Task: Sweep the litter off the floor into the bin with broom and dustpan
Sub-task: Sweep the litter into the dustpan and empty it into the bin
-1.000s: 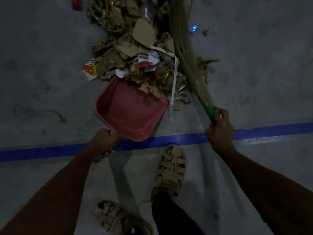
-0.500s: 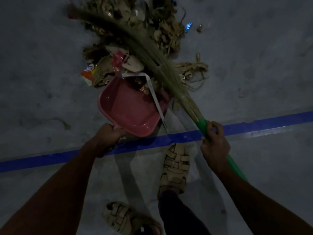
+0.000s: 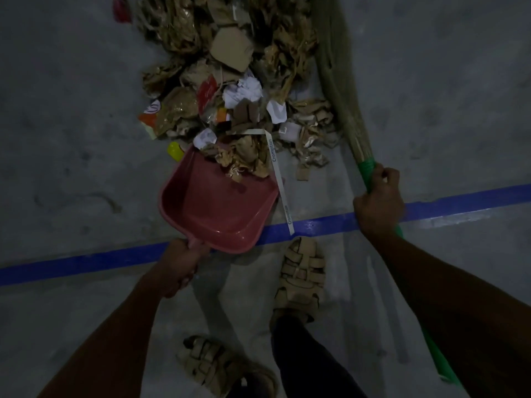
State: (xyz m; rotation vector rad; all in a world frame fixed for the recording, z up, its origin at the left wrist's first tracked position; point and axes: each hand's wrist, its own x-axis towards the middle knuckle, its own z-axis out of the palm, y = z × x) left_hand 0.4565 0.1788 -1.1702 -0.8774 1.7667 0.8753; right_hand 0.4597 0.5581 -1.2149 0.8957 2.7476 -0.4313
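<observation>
Left hand grips the dustpan handle; right hand wraps the broom neck. Ahead, litter looks light, crumpled, springy: likely needs firm, low strokes.

The head view is coming through dim and underexposed, with colours looking muted and the corners falling into darker grey. Faint glare is showing on the blue floor line and on the rim of the pink dustpan. Soft shadows are lying on the concrete floor beneath the dustpan and beside the sandal. Wide-angle distortion is bending the line, and fine detail is looking smeared.
</observation>
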